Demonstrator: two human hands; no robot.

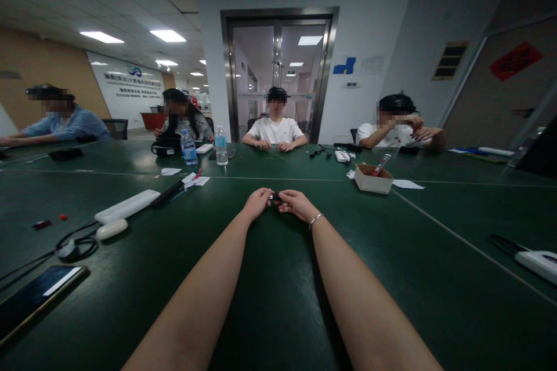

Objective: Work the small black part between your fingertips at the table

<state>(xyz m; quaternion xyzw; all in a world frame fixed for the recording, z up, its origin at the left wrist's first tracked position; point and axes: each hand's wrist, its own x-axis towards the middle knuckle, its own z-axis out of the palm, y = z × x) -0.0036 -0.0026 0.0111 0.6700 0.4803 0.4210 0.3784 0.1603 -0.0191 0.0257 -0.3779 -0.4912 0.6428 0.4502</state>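
Note:
Both my arms reach forward over the dark green table (pixel 278 278). A small black object (pixel 275 196) with a light, shiny part lies between my hands at the middle of the view. My left hand (pixel 258 204) has its fingers closed on the left end of it. On the other end, the fingers of my right hand (pixel 297 204) are closed too, and a silver bracelet (pixel 315 221) circles that wrist. The object is too small to name, and my fingers cover parts of it.
A phone (pixel 39 295), cables, a white power strip (pixel 127 207) and a white oval item (pixel 112 229) lie left. Two bottles (pixel 221 146) stand beyond. A small box (pixel 373 179) sits right of my hands. Several people sit across the table.

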